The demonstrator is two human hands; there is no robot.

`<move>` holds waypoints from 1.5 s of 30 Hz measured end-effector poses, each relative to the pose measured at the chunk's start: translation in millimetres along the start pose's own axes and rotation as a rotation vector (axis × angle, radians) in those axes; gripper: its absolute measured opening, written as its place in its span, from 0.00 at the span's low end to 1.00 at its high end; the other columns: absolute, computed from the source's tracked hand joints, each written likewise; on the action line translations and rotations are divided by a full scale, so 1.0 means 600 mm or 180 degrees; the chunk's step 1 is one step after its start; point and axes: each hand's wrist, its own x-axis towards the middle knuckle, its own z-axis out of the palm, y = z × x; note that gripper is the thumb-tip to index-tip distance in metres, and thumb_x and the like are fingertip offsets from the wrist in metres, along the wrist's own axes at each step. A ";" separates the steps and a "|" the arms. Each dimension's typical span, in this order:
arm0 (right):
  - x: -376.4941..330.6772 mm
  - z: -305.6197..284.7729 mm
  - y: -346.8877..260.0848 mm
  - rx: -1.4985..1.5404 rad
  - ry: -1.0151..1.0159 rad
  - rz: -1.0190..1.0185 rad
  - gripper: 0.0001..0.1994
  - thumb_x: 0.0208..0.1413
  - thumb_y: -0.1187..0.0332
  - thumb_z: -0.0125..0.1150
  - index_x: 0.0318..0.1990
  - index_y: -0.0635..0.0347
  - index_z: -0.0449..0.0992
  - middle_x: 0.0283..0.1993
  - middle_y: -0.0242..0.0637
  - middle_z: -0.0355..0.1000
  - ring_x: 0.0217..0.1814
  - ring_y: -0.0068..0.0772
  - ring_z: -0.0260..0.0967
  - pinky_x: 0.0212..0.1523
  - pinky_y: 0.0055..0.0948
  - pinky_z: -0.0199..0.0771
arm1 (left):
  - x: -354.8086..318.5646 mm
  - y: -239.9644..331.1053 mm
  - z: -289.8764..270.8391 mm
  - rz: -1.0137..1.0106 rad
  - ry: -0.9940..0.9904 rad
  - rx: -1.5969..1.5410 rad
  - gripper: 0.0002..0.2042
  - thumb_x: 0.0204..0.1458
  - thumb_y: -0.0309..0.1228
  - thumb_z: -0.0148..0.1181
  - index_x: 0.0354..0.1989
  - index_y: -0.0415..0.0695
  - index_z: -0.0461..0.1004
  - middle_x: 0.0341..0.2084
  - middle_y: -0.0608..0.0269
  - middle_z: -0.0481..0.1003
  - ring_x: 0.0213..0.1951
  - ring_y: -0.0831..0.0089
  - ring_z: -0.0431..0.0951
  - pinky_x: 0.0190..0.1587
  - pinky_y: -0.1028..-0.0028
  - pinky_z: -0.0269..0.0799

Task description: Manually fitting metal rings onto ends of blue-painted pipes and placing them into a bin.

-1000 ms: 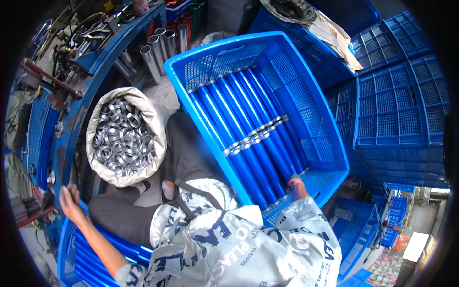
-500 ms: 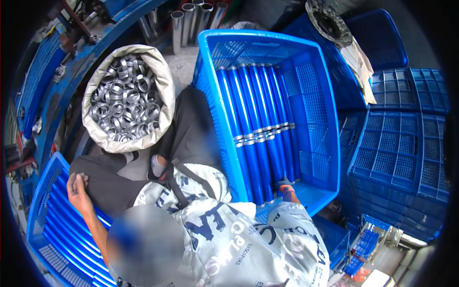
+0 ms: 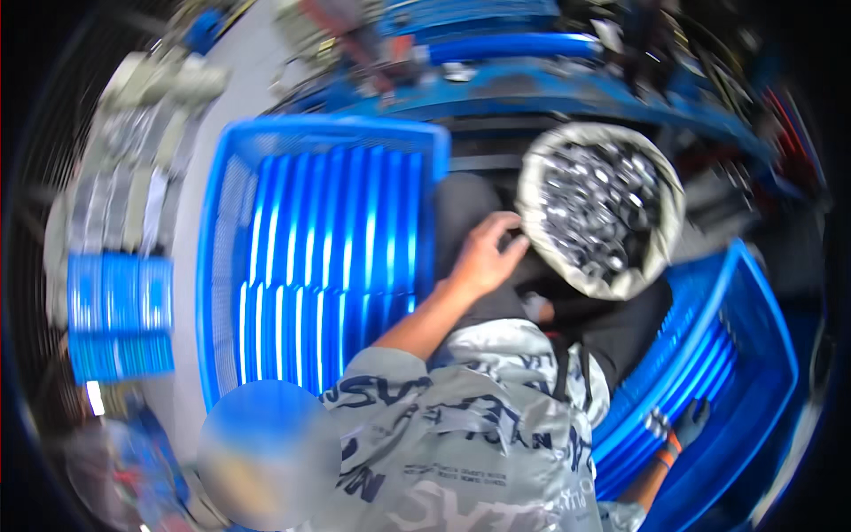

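Observation:
My bare left hand (image 3: pixel 490 253) is raised beside a pale cloth sack (image 3: pixel 534 199), its thumb and fingers apart with nothing visible between them. The sack is full of shiny metal rings (image 3: pixel 603 199). To the right, my gloved right hand (image 3: pixel 689 426) is low inside a blue crate (image 3: pixel 753 346), beside blue tubes (image 3: pixel 705 359) with silvery ends. Its fingers look spread, though motion blurs them, and I see nothing in them. More blue tubes (image 3: pixel 337 217) lie in rows in the left blue crate (image 3: pixel 213 230).
Behind the sack runs a blue metal beam (image 3: pixel 567 93) with a blue tube (image 3: pixel 514 49) above it. Stacked blue goods (image 3: pixel 120 315) and grey bundles (image 3: pixel 133 177) stand at far left. My dark-trousered legs flank the sack's near side.
The view has swung left, so the sack and both crates appear shifted right. My left hand has gone from beside the left crate to near the sack; the right remains at the right crate.

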 end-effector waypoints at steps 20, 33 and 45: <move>-0.145 0.447 -1.001 0.1728 -0.2846 -0.2727 0.17 0.71 0.81 0.66 0.64 0.70 0.86 0.66 0.48 0.85 0.70 0.43 0.81 0.75 0.42 0.76 | -0.641 -0.028 -0.737 -0.3842 0.1679 0.2629 0.44 0.41 0.39 0.81 0.73 0.40 0.78 0.63 0.38 0.83 0.66 0.46 0.84 0.71 0.56 0.80; -0.212 0.416 -1.146 0.4040 -0.3500 0.1390 0.20 0.63 0.68 0.83 0.57 0.59 0.78 0.42 0.42 0.84 0.37 0.42 0.89 0.34 0.43 0.90 | -0.019 0.136 -0.134 -0.2324 -0.2117 -0.2356 0.29 0.55 0.34 0.82 0.64 0.41 0.77 0.44 0.56 0.84 0.42 0.65 0.88 0.47 0.61 0.85; -0.230 0.496 -1.080 0.4228 -0.2743 0.1018 0.32 0.81 0.36 0.55 0.57 0.61 0.83 0.49 0.34 0.82 0.52 0.33 0.81 0.52 0.38 0.82 | 0.074 0.140 -0.062 -0.1009 -0.1399 -0.1045 0.31 0.51 0.36 0.82 0.60 0.35 0.79 0.44 0.58 0.86 0.45 0.69 0.86 0.53 0.66 0.83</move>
